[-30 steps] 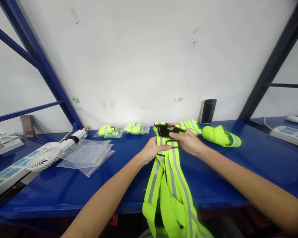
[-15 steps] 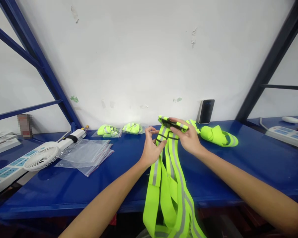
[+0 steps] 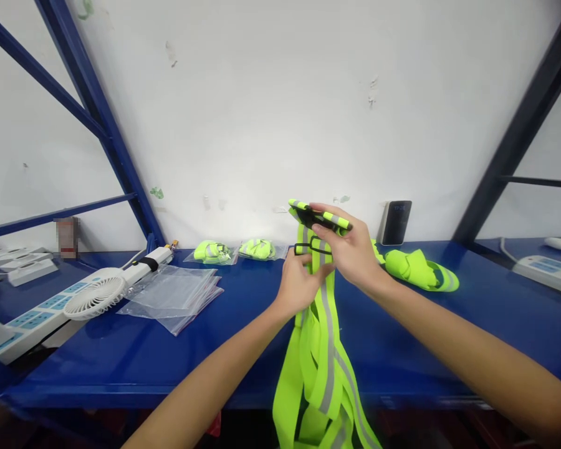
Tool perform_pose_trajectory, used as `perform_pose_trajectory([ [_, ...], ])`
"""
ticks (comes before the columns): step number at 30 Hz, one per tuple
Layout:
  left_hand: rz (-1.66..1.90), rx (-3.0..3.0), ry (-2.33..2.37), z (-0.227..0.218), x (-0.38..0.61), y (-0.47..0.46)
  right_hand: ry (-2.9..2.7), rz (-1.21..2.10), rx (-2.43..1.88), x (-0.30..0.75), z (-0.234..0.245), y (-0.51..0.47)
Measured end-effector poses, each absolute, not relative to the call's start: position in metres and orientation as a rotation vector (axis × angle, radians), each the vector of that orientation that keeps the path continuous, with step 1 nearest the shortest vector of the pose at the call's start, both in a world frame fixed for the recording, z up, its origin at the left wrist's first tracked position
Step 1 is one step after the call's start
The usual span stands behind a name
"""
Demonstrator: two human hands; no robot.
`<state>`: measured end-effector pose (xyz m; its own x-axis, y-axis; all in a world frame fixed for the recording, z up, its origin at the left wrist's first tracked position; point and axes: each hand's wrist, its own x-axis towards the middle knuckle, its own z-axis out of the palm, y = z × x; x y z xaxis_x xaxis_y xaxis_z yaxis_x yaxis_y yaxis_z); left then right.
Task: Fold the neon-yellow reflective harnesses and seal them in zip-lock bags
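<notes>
Between my hands hangs a fluorescent yellow-green reflective strap harness (image 3: 326,324) with grey stripes, its long bands dropping past the table's front edge. My right hand (image 3: 350,246) grips its folded top, where a black buckle (image 3: 314,217) shows. Lower down and to the left, my left hand (image 3: 300,280) is closed on the bands, thumb and fingers round them just under the black strap sliders (image 3: 312,246). Part of the bands is hidden behind my fingers.
On the blue table (image 3: 243,330) lie clear zip bags (image 3: 177,293), a white fan (image 3: 96,296) and a power strip (image 3: 42,312). Two bagged yellow-green bundles (image 3: 212,252) sit near the wall. To the right are a loose yellow-green bundle (image 3: 421,269) and a black-faced clock (image 3: 396,222).
My left hand has moved in toward the right one, bringing the bands closer together. The two black sliders now sit nearly in line. The whole view has shifted slightly.
</notes>
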<state>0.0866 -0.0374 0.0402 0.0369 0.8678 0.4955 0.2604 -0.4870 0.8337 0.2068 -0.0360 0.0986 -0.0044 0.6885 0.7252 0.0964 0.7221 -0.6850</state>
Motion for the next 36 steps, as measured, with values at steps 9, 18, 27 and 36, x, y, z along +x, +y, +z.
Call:
perform_pose_trajectory([
  [9,1.568,1.719,1.068,0.026,0.082,-0.04,-1.412,0.679,-0.545,0.238,0.081,-0.009],
  [18,0.997,1.138,0.807,0.016,0.076,-0.037,-1.746,0.394,-0.618,0.257,0.049,-0.009],
  [27,0.912,1.233,0.753,0.009,0.073,-0.042,-2.246,0.304,-0.479,0.287,0.026,0.0],
  [36,0.975,1.25,0.72,-0.001,0.075,-0.033,-2.244,0.328,-0.485,0.276,0.015,-0.012],
])
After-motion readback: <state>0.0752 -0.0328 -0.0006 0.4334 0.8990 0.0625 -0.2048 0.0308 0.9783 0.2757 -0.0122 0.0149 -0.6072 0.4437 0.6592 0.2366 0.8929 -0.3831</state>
